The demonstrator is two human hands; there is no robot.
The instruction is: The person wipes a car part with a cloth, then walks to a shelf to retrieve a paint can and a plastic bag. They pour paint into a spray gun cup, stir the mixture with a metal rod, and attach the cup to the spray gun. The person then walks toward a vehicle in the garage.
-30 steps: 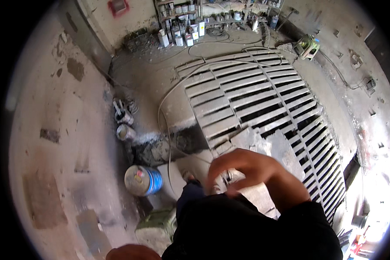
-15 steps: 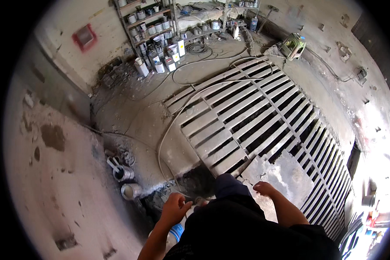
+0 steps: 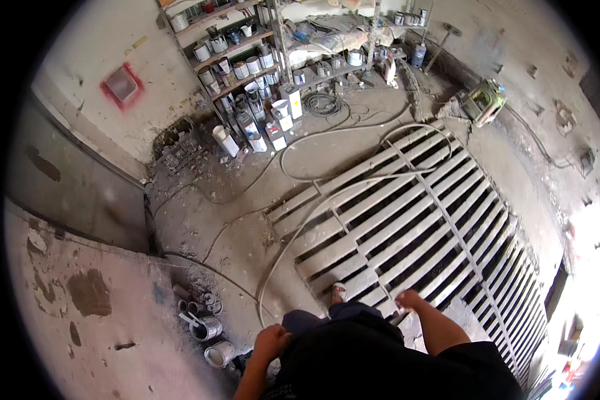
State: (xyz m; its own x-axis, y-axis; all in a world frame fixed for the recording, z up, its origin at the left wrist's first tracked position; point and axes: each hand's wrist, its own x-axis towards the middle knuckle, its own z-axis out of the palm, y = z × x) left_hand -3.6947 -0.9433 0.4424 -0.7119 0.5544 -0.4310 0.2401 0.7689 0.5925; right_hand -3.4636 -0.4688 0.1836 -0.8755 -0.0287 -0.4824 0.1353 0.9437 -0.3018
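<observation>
My left hand (image 3: 271, 343) hangs beside my left thigh with its fingers curled in; nothing shows in it. Nearest to it is an open grey paint can (image 3: 220, 354), tipped on its side by the wall. Just behind that stands another open can (image 3: 206, 329), dark inside, with a light-handled tool leaning in it. Over the slatted metal floor grate (image 3: 375, 225) is my right hand (image 3: 410, 299), loosely curled with nothing seen in it, touching nothing. My foot in a sandal (image 3: 339, 292) rests at the near left edge of the grate.
Dark gaps run between the grate's slats. A long hose (image 3: 277, 263) loops over the floor and grate. Shelves (image 3: 237, 85) of paint cans stand at the far wall, with white containers (image 3: 226, 141) before them. A green machine (image 3: 483, 103) sits far right; rubble (image 3: 180, 143) lies far left.
I have stepped forward; the shelves and grate appear nearer, and one foot now shows on the grate. The blue-and-white bucket below my left arm is out of sight. Both hands have swung slightly.
</observation>
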